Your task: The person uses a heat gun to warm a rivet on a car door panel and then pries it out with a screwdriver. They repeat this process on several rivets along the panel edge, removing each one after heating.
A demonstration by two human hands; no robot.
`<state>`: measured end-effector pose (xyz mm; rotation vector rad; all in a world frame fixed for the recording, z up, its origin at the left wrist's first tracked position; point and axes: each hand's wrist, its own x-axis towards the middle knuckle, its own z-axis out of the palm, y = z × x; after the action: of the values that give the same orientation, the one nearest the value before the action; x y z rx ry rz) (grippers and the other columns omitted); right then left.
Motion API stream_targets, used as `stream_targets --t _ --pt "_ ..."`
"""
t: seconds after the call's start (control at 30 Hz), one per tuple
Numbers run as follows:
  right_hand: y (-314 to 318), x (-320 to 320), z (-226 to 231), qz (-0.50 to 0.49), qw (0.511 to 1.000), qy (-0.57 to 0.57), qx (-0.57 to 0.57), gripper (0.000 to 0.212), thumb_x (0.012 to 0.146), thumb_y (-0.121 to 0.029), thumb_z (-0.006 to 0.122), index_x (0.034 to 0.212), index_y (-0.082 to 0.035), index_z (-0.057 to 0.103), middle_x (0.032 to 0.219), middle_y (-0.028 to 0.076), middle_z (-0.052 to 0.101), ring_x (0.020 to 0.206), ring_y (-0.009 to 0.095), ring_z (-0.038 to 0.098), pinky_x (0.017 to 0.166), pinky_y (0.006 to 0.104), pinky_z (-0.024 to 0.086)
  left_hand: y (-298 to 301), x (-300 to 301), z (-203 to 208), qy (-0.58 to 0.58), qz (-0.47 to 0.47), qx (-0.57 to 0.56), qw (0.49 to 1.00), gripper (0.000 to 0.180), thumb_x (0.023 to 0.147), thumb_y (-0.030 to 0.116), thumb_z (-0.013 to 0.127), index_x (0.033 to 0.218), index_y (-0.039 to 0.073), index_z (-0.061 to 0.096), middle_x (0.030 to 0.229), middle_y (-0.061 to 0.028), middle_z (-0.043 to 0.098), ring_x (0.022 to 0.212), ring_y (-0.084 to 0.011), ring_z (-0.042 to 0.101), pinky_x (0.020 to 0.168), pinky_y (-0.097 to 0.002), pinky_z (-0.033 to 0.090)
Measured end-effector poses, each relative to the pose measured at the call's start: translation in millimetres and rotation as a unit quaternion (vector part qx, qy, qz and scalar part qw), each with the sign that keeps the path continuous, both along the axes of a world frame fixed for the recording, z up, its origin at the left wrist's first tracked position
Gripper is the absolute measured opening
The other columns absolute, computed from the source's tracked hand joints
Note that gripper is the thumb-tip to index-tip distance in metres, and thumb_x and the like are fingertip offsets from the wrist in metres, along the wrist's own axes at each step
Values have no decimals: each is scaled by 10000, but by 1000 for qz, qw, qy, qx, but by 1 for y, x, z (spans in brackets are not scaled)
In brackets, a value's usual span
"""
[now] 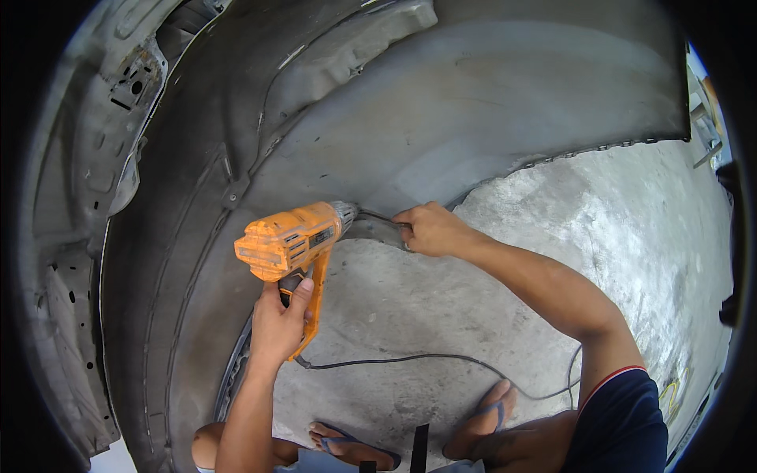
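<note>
My left hand point(277, 327) is wrapped around the handle of an orange corded heat gun point(285, 239). Its metal nozzle points right, close to the lower edge of a big curved grey car body panel point(473, 110). A thin dark strip point(377, 214) runs along that edge, between the nozzle and my right hand point(434, 230). The fingers of my right hand are closed at the edge, pinching the strip or the panel's rim; which of these I cannot tell. From the foot of the handle a black cord point(394, 359) trails right over the floor.
Concrete floor point(441, 307) lies below the panel. My sandalled feet point(359, 445) stand near the lower edge of the view. On the left rises more bare metal bodywork point(75, 299) with holes. A jagged edge point(587, 148) borders the panel at the right.
</note>
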<state>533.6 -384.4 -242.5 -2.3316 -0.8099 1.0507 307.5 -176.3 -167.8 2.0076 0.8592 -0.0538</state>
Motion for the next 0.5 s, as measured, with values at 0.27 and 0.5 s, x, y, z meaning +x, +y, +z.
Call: stream_targets --t 0.27,0.5 --pt "-1 12 -4 0 1000 -20 22 450 968 -160 549 1381 -46 687 1298 200 722 1326 378 589 1092 439 525 -2 5 2 0 -1 3 1000 559 1030 406 684 1323 -53 559 910 -105 711 662 -162 684 647 -330 561" --pt "-4 20 -3 -23 997 -16 68 433 972 -167 594 1380 -63 694 1037 267 766 958 345 750 939 424 577 -3 7 1 -12 -2 -6 1000 542 1034 390 677 1325 -52 560 929 -113 711 665 -168 683 659 -335 561"
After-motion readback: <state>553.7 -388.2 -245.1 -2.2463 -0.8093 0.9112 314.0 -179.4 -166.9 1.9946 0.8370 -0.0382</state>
